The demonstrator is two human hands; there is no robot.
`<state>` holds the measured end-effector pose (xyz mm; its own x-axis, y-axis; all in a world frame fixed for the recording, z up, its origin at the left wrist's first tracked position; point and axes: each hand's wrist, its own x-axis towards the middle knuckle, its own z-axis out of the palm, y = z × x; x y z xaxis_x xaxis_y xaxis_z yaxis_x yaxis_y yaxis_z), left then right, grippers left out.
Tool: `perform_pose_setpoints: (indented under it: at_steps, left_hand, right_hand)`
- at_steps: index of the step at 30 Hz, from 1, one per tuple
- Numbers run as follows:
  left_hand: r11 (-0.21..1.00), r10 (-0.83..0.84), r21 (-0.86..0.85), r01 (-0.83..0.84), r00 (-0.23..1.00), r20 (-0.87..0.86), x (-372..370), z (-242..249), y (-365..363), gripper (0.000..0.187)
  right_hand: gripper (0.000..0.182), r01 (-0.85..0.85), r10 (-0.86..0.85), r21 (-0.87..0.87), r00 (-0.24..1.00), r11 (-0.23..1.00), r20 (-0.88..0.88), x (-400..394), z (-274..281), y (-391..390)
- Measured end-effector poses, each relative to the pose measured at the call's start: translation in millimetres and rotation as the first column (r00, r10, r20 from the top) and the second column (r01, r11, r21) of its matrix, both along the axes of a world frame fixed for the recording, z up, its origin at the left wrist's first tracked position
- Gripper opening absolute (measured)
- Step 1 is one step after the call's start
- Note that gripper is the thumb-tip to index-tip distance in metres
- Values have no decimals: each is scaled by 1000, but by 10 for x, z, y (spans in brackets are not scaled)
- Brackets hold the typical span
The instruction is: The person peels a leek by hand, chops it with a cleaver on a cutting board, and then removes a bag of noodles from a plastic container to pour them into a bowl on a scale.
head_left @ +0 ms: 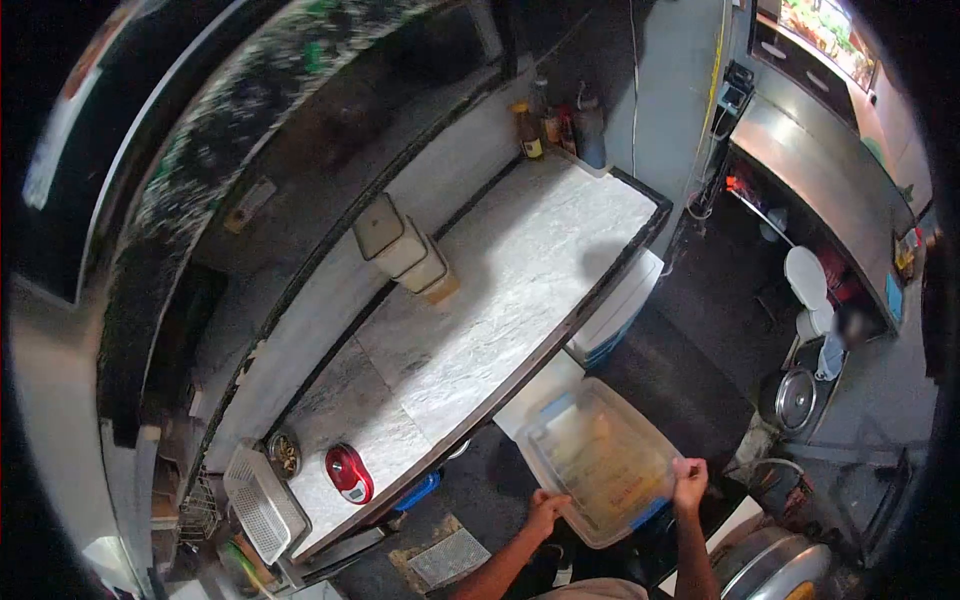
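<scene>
A large translucent plastic storage box [600,470] with blue latches is in front of me, below the front edge of the counter. Yellowish contents show dimly through it. My left hand [545,510] has its fingers closed on the box's near left rim. At the right corner, beside a blue latch [650,513], my right hand [689,484] grips the rim. The far left end of the box overlaps a white surface [540,393] in this view.
On the marble-look counter [520,290] are a red kitchen scale [349,474], a perforated tray [265,505], stacked lidded containers [400,245] and several bottles [560,128]. Large round metal lids [775,570] stand near my right. A floor mat [450,557] lies below left.
</scene>
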<state>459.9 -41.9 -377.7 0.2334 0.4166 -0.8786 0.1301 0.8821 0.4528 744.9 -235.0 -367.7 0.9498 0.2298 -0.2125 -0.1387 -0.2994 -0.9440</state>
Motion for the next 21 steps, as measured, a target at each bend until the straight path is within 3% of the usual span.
perform_pose_setpoints:
  at_steps: [3,8,10,13,14,16,17,19,21]
  left_hand:
    - [985,24,164,-48,989,143,-236,-153,327,35]
    - [951,142,221,-218,938,315,-302,-566,771,38]
    - [931,190,216,-293,896,401,-334,-806,957,37]
    - [900,114,353,-257,919,378,-294,-1086,1479,35]
    - [901,107,356,-249,922,373,-193,-961,1656,35]
    - [827,57,545,-134,986,155,-3,-479,1928,30]
    - [831,57,542,-125,989,140,-167,-400,1903,30]
    - [918,142,372,-136,990,12,-305,-261,1897,45]
    - [876,-376,306,373,925,-51,-1173,-841,1510,60]
  right_hand:
    - [27,-47,58,82,989,996,-136,-156,-36,385]
    - [31,-180,252,280,937,943,-244,-221,-509,915]
    - [37,-237,287,197,916,951,-282,-198,-399,1142]
    - [34,-197,303,324,896,926,-324,-294,-867,1559]
    - [34,-237,330,330,906,914,-266,-268,-959,1753]
    - [34,-276,333,275,924,921,-187,-176,-825,2181]
    - [33,-285,322,217,933,934,-162,-181,-629,2403]
    - [35,-302,336,248,936,920,-105,-124,-1490,2841]
    - [36,-468,518,344,853,814,-64,20,-2132,3320]
